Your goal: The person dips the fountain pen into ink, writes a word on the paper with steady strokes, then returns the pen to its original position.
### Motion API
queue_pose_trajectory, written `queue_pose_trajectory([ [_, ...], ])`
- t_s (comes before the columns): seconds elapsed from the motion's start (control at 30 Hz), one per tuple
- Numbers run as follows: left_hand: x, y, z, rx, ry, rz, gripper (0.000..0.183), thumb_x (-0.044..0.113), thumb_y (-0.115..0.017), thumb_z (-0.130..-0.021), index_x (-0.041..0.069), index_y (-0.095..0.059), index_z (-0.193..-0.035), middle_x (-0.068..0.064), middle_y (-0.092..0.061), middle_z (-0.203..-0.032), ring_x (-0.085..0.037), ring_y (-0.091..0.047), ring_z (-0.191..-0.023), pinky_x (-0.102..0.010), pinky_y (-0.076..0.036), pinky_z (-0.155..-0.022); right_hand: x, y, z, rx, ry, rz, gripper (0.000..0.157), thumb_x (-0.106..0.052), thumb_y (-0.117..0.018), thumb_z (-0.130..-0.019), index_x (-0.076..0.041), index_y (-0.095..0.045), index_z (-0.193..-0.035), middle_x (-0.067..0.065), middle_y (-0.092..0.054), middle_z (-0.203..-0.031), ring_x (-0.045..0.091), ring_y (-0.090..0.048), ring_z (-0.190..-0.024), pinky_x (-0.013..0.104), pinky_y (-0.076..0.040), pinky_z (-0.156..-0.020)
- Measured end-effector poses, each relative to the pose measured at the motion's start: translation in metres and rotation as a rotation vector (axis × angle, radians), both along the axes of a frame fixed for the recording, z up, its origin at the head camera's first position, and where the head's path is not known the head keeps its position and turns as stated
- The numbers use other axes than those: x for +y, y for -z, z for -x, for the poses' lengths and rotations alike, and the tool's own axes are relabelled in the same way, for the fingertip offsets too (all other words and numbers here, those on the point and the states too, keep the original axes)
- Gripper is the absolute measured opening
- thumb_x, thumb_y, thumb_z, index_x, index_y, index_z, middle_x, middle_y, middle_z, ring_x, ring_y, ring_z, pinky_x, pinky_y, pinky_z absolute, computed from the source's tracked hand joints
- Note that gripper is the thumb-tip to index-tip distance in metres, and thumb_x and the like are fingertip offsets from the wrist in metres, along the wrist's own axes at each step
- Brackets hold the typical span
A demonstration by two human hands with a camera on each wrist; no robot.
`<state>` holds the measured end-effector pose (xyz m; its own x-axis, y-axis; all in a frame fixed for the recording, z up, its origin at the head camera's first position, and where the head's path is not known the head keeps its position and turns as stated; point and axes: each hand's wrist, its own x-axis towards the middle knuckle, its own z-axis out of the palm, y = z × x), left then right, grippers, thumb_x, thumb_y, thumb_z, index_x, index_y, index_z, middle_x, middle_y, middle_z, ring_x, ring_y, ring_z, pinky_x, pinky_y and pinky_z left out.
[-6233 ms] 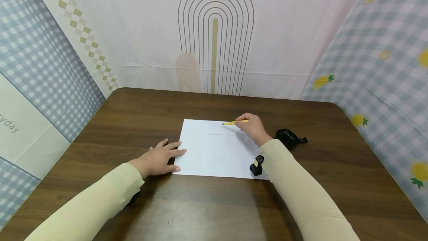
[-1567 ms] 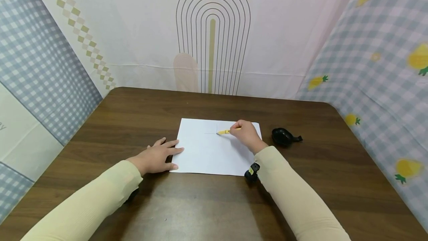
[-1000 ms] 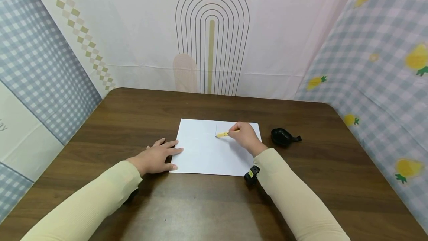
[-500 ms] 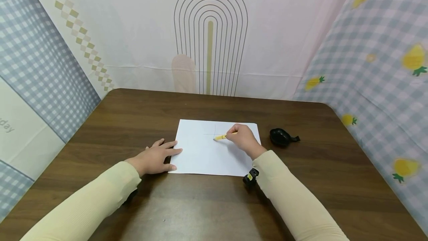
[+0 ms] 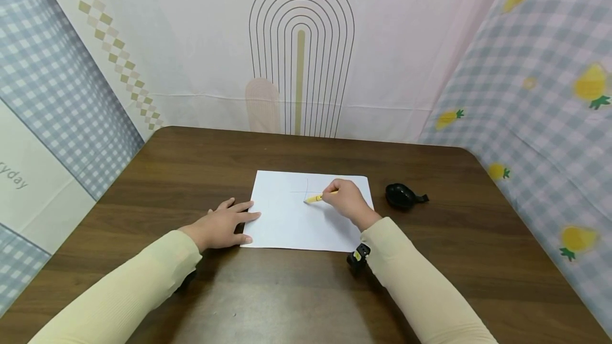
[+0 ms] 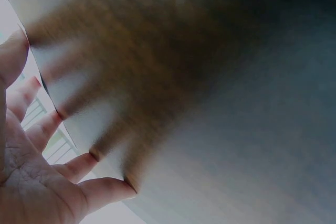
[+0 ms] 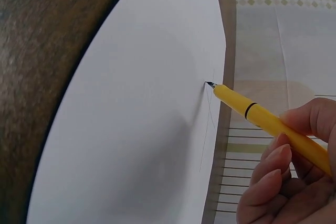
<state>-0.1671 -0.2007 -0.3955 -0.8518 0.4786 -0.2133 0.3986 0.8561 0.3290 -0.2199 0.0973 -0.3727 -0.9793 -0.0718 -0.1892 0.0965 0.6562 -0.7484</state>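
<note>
A white sheet of paper point(image 5: 282, 227) lies on the brown table. My left hand point(image 5: 221, 226) rests with spread fingers on its left edge; in the left wrist view, the fingertips point(image 6: 79, 166) of that hand touch the surface. My right hand point(image 5: 348, 199) pinches a yellow fountain pen point(image 7: 262, 120) between thumb and fingers. The pen's nib point(image 7: 210, 84) is right at the paper, at the lower end of a thin stroke. That stroke crosses a thin horizontal line point(image 5: 297, 191) in the upper part of the sheet.
A glossy black object with a short tail point(image 5: 402, 196) lies on the table point(image 5: 205, 147) to the right of the paper. Behind the table hangs a pale patterned cloth point(image 5: 392, 41), with blue checked cloth at both sides.
A near-vertical stroke has appeared across the horizontal line. Over the last second and a half, my right hand has drawn the pen down toward me. The left hand stays on the paper's edge.
</note>
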Motion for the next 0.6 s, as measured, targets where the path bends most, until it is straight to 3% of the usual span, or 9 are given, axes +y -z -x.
queue_pose_trajectory([
  [0.6, 0.0001, -0.0023, -0.0012, -0.007, -0.002, -0.003, 0.060, 0.038, -0.067, -0.091, 0.019, -0.048, -0.145, -0.011, -0.031, -0.156, -0.052, -0.020, -0.140, -0.079, -0.024, -0.093, -0.0027, -0.0002, -0.0068, 0.025, -0.041, -0.006, 0.007, -0.011, -0.065, -0.088, -0.005, -0.066, -0.086, 0.008, -0.064, -0.097, 0.018, -0.048, -0.076, 0.025, -0.039, -0.061],
])
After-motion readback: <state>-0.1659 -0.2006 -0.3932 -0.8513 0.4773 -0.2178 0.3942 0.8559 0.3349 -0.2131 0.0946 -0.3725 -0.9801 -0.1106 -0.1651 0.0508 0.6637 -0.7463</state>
